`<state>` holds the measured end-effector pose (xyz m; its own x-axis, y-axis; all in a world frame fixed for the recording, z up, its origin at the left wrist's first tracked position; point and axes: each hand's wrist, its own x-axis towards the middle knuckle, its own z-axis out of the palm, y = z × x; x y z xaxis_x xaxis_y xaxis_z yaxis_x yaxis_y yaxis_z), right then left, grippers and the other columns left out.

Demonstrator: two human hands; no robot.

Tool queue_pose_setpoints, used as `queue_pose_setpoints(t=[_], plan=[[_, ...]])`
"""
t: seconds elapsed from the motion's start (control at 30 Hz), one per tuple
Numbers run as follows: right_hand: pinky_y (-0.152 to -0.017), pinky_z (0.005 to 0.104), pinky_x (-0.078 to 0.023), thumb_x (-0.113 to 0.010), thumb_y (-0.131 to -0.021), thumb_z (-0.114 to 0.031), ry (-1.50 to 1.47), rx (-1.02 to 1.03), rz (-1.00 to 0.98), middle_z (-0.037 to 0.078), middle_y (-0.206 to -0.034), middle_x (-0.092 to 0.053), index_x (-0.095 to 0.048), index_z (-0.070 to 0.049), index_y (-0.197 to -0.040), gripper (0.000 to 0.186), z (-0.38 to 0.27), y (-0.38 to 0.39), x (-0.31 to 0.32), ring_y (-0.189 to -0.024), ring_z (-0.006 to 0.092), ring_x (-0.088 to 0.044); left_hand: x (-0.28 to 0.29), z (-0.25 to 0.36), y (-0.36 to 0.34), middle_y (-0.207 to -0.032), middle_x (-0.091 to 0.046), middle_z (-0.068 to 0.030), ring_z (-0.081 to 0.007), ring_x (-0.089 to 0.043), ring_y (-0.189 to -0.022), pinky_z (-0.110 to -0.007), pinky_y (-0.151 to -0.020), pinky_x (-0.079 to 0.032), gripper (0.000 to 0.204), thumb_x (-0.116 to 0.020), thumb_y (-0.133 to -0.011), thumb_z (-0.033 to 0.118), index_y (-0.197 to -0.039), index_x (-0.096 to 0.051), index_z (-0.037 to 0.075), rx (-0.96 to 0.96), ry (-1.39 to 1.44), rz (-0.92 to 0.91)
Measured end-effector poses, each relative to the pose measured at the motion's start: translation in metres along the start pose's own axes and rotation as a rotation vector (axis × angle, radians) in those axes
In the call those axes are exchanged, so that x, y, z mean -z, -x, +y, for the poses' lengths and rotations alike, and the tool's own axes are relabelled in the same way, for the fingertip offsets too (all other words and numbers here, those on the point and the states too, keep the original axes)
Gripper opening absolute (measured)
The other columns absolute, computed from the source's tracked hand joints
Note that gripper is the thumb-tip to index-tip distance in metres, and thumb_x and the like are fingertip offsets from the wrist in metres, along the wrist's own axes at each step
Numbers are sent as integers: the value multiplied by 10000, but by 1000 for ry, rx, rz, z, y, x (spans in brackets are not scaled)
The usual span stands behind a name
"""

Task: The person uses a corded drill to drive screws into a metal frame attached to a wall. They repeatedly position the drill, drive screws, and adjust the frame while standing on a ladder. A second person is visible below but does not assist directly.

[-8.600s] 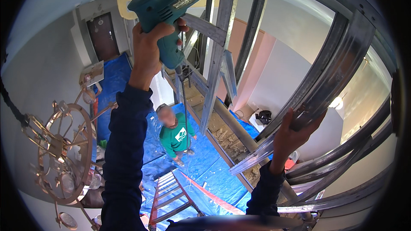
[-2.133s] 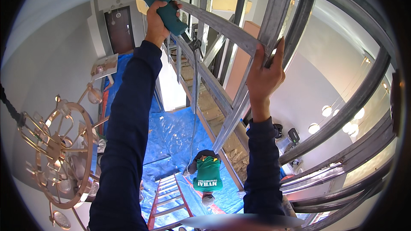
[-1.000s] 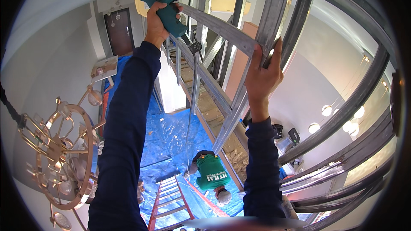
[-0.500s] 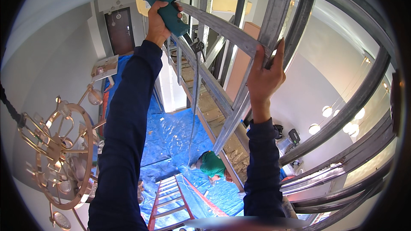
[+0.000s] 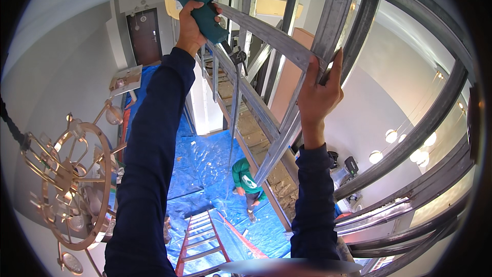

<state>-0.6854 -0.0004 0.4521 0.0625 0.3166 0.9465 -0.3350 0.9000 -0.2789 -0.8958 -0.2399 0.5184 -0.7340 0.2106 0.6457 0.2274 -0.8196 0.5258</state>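
Note:
Raised at the upper middle, my left hand [image 5: 191, 28] is wrapped round the grip of a teal power drill [image 5: 207, 5]. A cord with a black chuck key [image 5: 238, 57] on it hangs from the drill's handle. The drill's front end is cut off or hidden at the top. My right hand [image 5: 320, 90] pinches the joint where a slanting metal channel [image 5: 269, 36] meets an upright metal stud [image 5: 335, 15]. Its thumb lies on the channel's end and its fingers reach round the stud's far side.
Curved metal tracks [image 5: 410, 156] sweep along the right. A dusty plank ledge [image 5: 253, 131] runs below the frame. Far down, a red ladder [image 5: 204, 238] stands on blue sheeting [image 5: 197, 172] near a person in green [image 5: 247, 177]. A ring chandelier [image 5: 66, 174] hangs at left.
The person in green below has gone from bending low to standing more upright. My hands and the drill have barely shifted; both keep their holds.

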Motion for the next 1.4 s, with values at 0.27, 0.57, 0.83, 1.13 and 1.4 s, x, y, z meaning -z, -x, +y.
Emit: queue_pose_setpoints(t=[0.27,0.57,0.83,1.13,1.4], plan=[[-562,245,-505,-716,-948,-171,32,-38,-48,154,-763,-729,-525,59,-1410,550,-5,0,4,-615,118,-684,12,11,-8,-870,-638,-143,-269,-648,-819,-351,-676,-544,398,-586,-816,237,-1115,-614,-24,28,-35,-27],[-539,241,-487,-716,-950,-193,28,10,-12,130,-728,-717,-527,65,-1406,558,-3,-1,1,-585,101,-656,8,20,-5,-899,-651,-147,-276,-677,-880,-339,-684,-539,434,-580,-830,225,-1191,-600,-15,13,-119,-58],[-518,237,-466,-719,-951,-208,29,56,3,117,-681,-686,-527,72,-1404,566,3,-1,-1,-558,86,-620,9,20,-6,-920,-667,-140,-278,-690,-930,-335,-682,-542,418,-584,-841,201,-1200,-609,-10,-11,-156,-76],[-541,243,-496,-717,-955,-218,48,26,-18,132,-711,-711,-529,71,-1404,565,0,-1,2,-597,111,-675,7,22,-5,-952,-670,-141,-283,-700,-911,-345,-666,-552,384,-587,-846,168,-1184,-616,-12,-46,-214,-75],[-569,261,-526,-718,-951,-211,7,7,-30,171,-786,-737,-522,66,-1412,572,0,-2,2,-653,164,-725,6,22,-5,-986,-660,-138,-305,-678,-951,-345,-691,-531,438,-583,-848,189,-1234,-586,-20,-50,-239,-95]])
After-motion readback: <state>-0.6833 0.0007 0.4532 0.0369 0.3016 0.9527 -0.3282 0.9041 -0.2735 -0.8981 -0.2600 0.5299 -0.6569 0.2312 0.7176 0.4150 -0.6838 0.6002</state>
